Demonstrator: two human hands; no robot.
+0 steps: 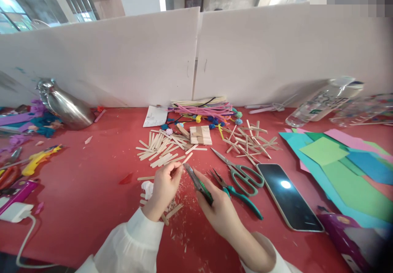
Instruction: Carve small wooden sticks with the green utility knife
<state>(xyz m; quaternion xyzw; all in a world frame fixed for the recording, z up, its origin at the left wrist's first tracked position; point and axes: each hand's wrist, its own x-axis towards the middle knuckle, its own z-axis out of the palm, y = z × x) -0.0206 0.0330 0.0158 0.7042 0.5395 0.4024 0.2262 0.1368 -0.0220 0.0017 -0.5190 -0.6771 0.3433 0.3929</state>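
Between its thumb and fingers, my left hand [166,186] pinches a thin wooden craft stick [187,158] that points up and to the right. My right hand [218,207] is wrapped round a green-handled utility knife [197,182], its blade end close to the stick. Whether the blade touches the wood I cannot tell. Wood shavings [183,224] lie scattered on the red table below both hands. Loose craft sticks [159,146] spread out beyond my left hand, and a banded stick bundle [200,135] lies behind them. A crumpled white tissue [147,189] is beside my left wrist.
Right of my hands lie teal pliers [242,202], green scissors [248,177] and a phone [290,197]. Coloured paper [353,174] and a tilted bottle [322,101] are farther right. A steel jug [66,105] stands at left. White panels [123,64] border the red table's back [101,174].
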